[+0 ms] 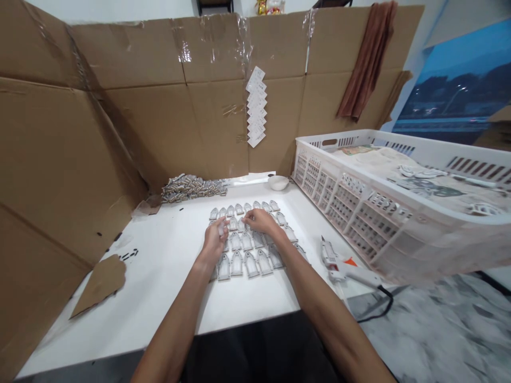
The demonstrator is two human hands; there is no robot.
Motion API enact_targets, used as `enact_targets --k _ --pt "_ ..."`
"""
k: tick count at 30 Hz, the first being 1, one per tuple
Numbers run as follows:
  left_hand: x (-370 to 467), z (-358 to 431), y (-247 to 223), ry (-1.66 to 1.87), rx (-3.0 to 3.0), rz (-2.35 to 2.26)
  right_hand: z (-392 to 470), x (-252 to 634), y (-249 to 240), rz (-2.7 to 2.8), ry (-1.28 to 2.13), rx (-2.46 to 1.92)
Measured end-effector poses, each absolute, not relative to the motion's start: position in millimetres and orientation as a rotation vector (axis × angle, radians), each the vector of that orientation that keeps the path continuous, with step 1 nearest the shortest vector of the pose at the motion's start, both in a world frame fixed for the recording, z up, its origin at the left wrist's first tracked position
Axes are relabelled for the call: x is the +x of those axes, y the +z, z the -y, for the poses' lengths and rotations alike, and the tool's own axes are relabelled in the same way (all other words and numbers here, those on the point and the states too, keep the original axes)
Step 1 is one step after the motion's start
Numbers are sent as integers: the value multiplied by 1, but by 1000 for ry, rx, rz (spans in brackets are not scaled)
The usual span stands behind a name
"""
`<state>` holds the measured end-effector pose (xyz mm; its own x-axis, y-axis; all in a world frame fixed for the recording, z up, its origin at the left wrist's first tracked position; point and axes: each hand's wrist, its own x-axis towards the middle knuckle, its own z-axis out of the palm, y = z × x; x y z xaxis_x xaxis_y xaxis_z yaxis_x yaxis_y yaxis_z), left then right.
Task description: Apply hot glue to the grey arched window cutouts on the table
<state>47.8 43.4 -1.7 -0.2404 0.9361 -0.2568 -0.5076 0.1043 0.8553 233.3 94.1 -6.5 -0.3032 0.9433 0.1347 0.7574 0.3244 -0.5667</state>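
Observation:
On the white table lie several rows of small grey-white arch-shaped pieces (250,264), each with a pointed top and a pale inner panel. Over the left side of these rows is my left hand (216,236), its fingers curled around something small and pale that is too blurred to name. My right hand (261,221) is above the upper rows, thumb and fingertips pinched together close to one piece. Whatever is between those fingertips is too small to make out. Both hands and the right forearm cover some of the pieces.
A heap of small metallic-looking parts (191,188) lies at the back left, and a white bowl (278,183) at the back. To the right are a glue gun (343,268) with a black cord and a large white plastic crate (335,181). Cardboard walls (215,117) enclose the table.

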Motion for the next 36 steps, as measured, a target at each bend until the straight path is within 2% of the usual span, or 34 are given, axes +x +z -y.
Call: enact_targets --k 36 --pt "51 -41 4 1477 515 -1129 -85 236 0 2195 411 -1582"
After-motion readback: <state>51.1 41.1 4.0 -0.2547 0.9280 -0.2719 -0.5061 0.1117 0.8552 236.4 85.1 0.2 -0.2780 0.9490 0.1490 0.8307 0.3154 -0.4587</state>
